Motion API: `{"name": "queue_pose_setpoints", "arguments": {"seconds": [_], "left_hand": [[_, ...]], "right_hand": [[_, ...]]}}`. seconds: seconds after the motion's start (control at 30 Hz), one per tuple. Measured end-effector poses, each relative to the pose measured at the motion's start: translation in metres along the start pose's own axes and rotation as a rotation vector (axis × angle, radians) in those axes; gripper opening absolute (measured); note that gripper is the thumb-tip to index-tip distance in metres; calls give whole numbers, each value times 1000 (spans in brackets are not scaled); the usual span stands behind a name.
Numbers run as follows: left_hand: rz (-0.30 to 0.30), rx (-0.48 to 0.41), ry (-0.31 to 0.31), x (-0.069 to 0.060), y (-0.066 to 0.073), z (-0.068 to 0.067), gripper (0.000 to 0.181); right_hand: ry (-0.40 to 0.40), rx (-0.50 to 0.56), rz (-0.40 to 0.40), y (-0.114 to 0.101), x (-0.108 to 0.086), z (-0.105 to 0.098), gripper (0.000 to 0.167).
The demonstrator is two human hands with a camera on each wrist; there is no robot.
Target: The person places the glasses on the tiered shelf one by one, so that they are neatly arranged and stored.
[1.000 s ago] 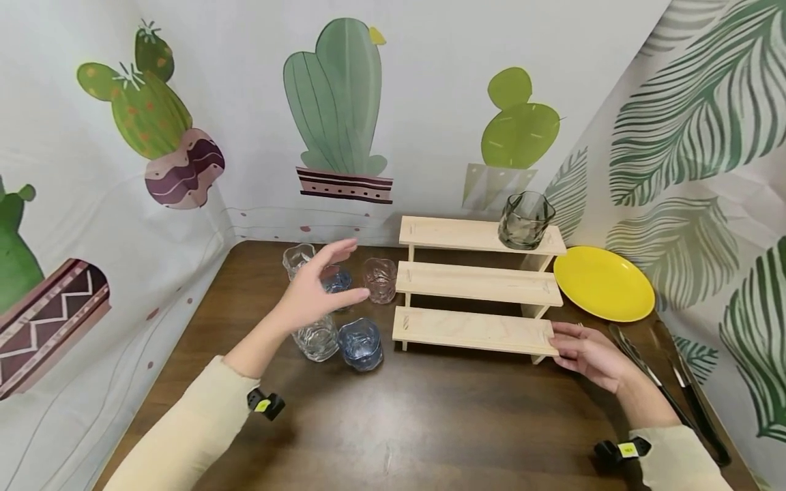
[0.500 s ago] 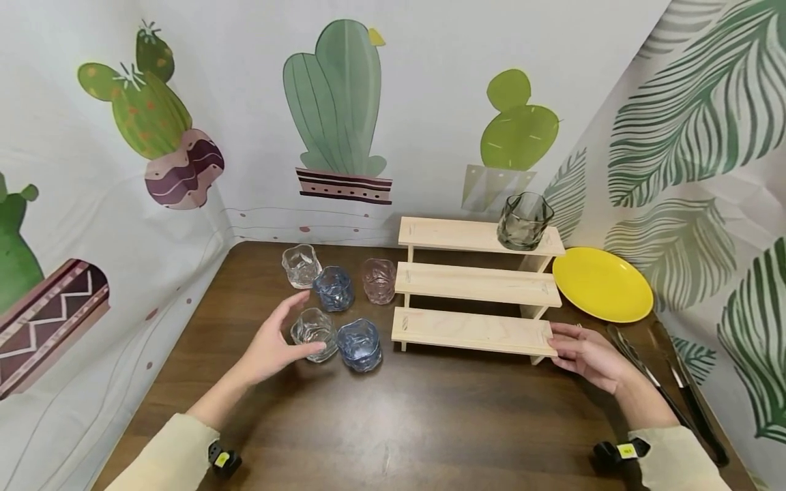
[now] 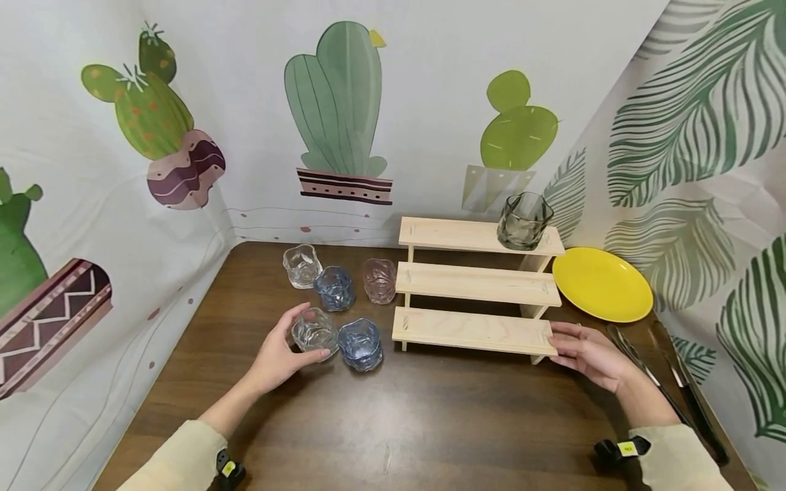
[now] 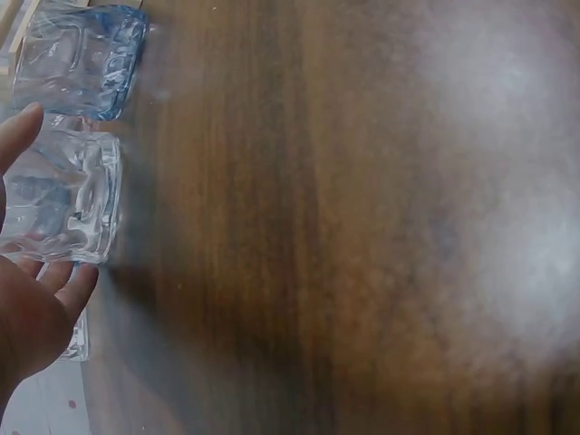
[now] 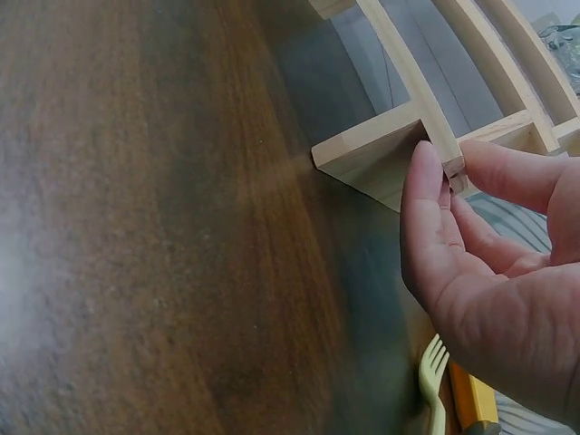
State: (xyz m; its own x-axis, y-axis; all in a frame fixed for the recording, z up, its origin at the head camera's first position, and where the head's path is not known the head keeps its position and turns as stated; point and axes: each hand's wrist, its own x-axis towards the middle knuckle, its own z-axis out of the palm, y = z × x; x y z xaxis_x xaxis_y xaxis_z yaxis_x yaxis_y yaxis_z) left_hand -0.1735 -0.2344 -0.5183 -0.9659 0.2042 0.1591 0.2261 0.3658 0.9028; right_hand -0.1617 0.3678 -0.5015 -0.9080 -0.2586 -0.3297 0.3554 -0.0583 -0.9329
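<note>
In the head view my left hand is around a clear glass, thumb along its front and fingers at its left side. The left wrist view has this clear glass between thumb and fingertips. Close on its right stands a blue glass. My right hand pinches the right end of the lowest board of a three-tier wooden shelf; the right wrist view has thumb and fingers on that board's corner. On the top tier stands a grey glass.
Behind the left hand are another clear glass, a second blue glass and a pink glass beside the shelf. A yellow plate lies right of the shelf. Black-handled utensils and a fork lie at the right.
My left hand has come down and left from above the glasses, then closed in around the front clear glass. The right hand stays at the shelf's end.
</note>
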Motion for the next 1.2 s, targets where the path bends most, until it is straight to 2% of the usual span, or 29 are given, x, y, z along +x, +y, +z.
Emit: {"name": "queue_pose_setpoints", "arguments": {"seconds": [0.2, 0.47, 0.7, 0.97, 1.1, 1.2], "left_hand": [[-23, -29, 18, -2, -2, 3, 101], [-16, -62, 56, -3, -8, 8, 99], [-51, -11, 104, -4, -8, 9, 94], [-36, -6, 166, -2, -6, 11, 90], [-27, 28, 207, -1, 0, 11, 88], [-5, 18, 231, -1, 16, 9, 86]], "right_hand": [[-16, -3, -18, -1, 1, -1, 51], [-5, -1, 7, -2, 2, -2, 54], [8, 5, 26, -2, 2, -1, 47], [4, 11, 26, -2, 3, -2, 51], [3, 13, 30, -1, 3, -2, 51], [1, 15, 31, -2, 3, -2, 49]]}}
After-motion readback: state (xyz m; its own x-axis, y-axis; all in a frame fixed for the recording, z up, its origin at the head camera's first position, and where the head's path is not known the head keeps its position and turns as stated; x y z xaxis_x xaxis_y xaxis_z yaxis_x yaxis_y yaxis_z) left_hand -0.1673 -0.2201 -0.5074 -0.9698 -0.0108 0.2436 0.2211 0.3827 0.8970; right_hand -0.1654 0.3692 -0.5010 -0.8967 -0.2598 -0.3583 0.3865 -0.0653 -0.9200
